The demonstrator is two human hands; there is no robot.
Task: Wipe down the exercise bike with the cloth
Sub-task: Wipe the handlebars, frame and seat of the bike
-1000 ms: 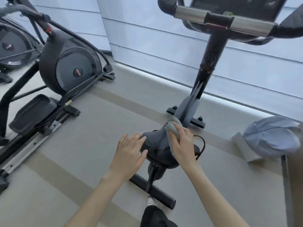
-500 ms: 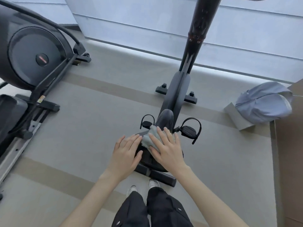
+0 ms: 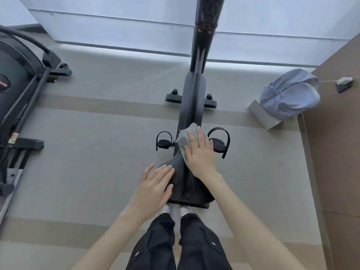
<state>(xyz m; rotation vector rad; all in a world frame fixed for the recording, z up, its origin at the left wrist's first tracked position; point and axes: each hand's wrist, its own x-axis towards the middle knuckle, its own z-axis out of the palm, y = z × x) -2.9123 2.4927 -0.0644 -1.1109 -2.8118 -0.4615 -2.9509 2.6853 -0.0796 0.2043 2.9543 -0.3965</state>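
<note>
Exercise bike (image 3: pixel 192 98): black upright frame, runs from top centre of the frame down to its black padded saddle (image 3: pixel 187 184) at centre.
Cloth (image 3: pixel 185 138): pale grey-green rag, lies on the saddle's narrow front end, between the two black strapped pedals (image 3: pixel 219 143).
Right hand (image 3: pixel 199 152): flat on the cloth, fingers together and extended, pressing rather than gripping.
Left hand (image 3: pixel 153 186): grip apart, palm resting on the saddle's left edge, holding nothing.
Elliptical trainer (image 3: pixel 19 90): black, at left edge of the frame.
Bag (image 3: pixel 290 96): light blue fabric, on the grey carpet floor (image 3: pixel 97 152), upper right.
</note>
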